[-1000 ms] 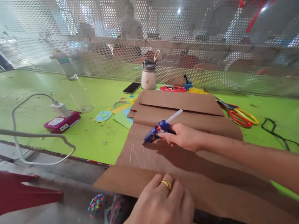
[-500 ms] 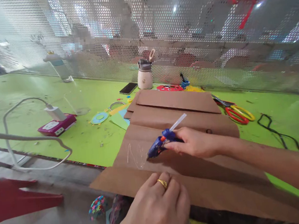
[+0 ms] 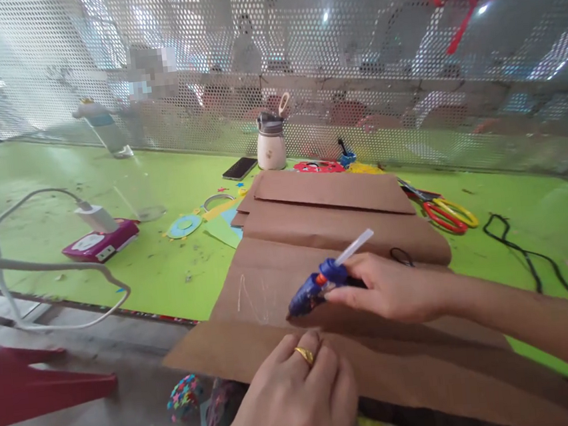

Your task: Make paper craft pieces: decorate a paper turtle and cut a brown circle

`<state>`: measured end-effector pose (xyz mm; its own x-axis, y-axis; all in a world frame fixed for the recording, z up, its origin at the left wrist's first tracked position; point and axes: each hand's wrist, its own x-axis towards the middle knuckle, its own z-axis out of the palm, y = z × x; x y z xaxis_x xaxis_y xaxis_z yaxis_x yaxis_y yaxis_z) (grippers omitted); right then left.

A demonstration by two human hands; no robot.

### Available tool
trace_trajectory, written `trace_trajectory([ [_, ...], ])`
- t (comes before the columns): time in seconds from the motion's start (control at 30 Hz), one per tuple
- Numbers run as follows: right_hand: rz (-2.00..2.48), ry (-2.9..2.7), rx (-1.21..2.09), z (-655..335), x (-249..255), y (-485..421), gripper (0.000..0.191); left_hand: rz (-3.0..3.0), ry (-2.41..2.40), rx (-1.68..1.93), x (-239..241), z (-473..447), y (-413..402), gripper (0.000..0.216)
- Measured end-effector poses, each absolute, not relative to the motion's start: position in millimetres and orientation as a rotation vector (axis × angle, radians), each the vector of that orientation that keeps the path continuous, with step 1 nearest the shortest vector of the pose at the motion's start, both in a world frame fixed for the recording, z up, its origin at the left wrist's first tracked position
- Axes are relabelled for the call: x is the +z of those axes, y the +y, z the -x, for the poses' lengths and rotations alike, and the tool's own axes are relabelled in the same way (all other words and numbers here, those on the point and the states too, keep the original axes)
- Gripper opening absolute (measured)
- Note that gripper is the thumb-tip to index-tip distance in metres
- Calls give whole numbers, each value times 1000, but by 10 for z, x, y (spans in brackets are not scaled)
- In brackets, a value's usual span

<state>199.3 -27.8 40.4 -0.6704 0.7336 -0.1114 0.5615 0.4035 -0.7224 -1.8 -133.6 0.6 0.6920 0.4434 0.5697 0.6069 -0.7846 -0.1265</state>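
Right hand (image 3: 392, 289) has its fingers clamped round a blue hot glue gun (image 3: 316, 290), nozzle down and touching the brown paper sheet (image 3: 316, 236), and a clear glue stick (image 3: 355, 246) pokes out the back toward 2 o'clock. Thin glue lines (image 3: 252, 296) sit just beside the nozzle at 9 o'clock. Left hand (image 3: 292, 400) is at 6 o'clock of the gun, lying flat on the sheet's near edge with fingers together and gripping nothing; there is a gold ring (image 3: 305, 354) on one finger. The sheet lies in stepped folds, overhanging the near edge of a lime-green table (image 3: 169, 271) littered with paper scraps. From the gun: red and yellow scissors (image 3: 445, 214) at 2 o'clock, black cord (image 3: 523, 250) at 3, white lidded jar (image 3: 271, 144) and phone (image 3: 239, 168) at 12, blue paper ring (image 3: 183, 225) at 10, pink device (image 3: 98, 239) with a white plug and cable (image 3: 43, 269) at 9. A perforated metal screen (image 3: 300, 71) runs along the table's far side; blurred figures and ceiling lights show behind it. A red stool (image 3: 29, 381) stands on the grey floor at 8 o'clock.
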Motion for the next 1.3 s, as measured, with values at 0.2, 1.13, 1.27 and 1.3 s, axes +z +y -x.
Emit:
trace_trajectory([
  [0.2,1195,-2429,1055,-2018,401,-293,29,2560,-829,-769,-27,14,-1360,34],
  [1.13,1011,-2469,1022,-1727,313,-16,27,2551,-831,-793,-4,9,-1353,30],
  [1.27,952,-2477,1109,-1686,306,28,28,2558,-837,-822,-7,0,-1345,35],
  [1.3,936,-2481,1128,-1675,303,16,28,2558,-837,-823,-18,-3,-1342,35],
])
